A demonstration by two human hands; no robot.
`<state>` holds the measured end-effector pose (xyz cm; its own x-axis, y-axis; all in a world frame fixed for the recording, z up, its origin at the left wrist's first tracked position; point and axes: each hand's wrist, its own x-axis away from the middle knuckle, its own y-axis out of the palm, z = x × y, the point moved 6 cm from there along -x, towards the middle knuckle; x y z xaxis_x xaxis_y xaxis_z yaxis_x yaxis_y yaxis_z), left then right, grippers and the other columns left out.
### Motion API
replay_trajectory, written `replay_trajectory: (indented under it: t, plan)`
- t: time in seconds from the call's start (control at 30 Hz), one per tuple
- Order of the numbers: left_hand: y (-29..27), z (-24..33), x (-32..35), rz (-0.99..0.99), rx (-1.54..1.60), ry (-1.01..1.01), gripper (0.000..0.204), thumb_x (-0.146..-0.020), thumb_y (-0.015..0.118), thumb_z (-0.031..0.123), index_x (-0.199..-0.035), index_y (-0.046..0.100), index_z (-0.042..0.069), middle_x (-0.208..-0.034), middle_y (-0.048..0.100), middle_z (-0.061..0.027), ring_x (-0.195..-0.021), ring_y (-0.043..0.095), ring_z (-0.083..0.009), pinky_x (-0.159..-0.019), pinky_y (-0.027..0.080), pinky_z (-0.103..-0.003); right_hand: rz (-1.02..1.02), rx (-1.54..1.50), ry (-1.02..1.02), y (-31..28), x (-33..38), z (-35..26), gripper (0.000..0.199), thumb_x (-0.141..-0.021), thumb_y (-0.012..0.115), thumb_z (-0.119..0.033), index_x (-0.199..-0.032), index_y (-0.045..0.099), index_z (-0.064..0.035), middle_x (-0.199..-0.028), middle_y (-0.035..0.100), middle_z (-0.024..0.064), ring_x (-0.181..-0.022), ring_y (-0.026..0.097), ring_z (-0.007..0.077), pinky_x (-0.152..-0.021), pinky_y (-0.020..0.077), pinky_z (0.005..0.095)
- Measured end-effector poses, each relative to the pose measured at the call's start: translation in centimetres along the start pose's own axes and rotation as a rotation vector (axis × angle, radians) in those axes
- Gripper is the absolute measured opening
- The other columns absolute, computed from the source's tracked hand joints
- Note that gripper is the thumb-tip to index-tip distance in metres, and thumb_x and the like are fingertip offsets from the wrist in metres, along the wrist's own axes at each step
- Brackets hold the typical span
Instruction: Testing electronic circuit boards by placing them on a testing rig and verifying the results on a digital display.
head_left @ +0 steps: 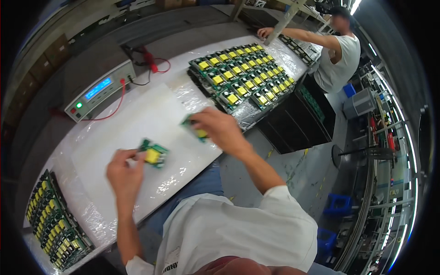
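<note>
Over the white tabletop (128, 123) I hold two small green circuit boards, one in each hand. My left hand (124, 174) pinches the edge of a circuit board (155, 155) with a yellow transformer on it. To the right, my right hand (220, 128) grips a similar circuit board (200, 134) from above; its fingers cover much of that board and are slightly blurred. Both boards are tilted and apart from each other. Beyond my right hand lies a large array of like boards (243, 75) in rows.
A bench tester (101, 91) with a lit blue display stands at the far left, red and black leads (149, 64) beside it. Another board stack (55, 220) sits at the near left. A black crate (293, 123) stands right of the table. A co-worker (339, 55) works at the far right.
</note>
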<state>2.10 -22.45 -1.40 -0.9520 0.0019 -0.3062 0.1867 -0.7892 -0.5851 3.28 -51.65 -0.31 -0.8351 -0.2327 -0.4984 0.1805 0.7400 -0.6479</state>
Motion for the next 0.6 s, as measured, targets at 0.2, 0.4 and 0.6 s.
replay_trajectory:
  t: [0.2, 0.4, 0.6]
  plan:
    - [17.1, 12.1, -0.8, -0.236, 0.087, 0.263, 0.020, -0.084, 0.083, 0.026, -0.088, 0.078, 0.006, -0.083, 0.071, -0.0031, -0.069, 0.064, -0.0238, -0.067, 0.051, -0.034, 0.061, 0.439, 0.270, -13.5, 7.7, 7.8, 0.032, -0.089, 0.072, 0.003, -0.118, 0.075, -0.0095, -0.100, 0.068, 0.0020, -0.081, 0.072, 0.0188, -0.071, 0.0530, 0.0305]
    - [26.7, 16.8, -2.7, -0.368, -0.146, 0.301, 0.026, -0.088, 0.077, 0.032, -0.089, 0.079, 0.006, -0.086, 0.073, -0.0071, -0.076, 0.069, -0.0315, -0.072, 0.054, -0.041, 0.028, 0.677, 0.161, -14.9, 7.3, 12.2, 0.022, -0.090, 0.073, -0.007, -0.112, 0.075, -0.0110, -0.095, 0.066, 0.0003, -0.078, 0.069, 0.0205, -0.068, 0.0516, 0.0325]
    - [29.1, 16.8, -3.4, -0.347, -0.216, 0.260, 0.025, -0.089, 0.077, 0.031, -0.089, 0.079, 0.006, -0.087, 0.073, -0.0093, -0.077, 0.070, -0.0332, -0.072, 0.055, -0.044, -0.044, 0.782, 0.076, -13.0, 6.3, 15.6, 0.015, -0.091, 0.074, -0.015, -0.106, 0.073, -0.0128, -0.092, 0.064, -0.0002, -0.075, 0.067, 0.0226, -0.064, 0.0501, 0.0348]
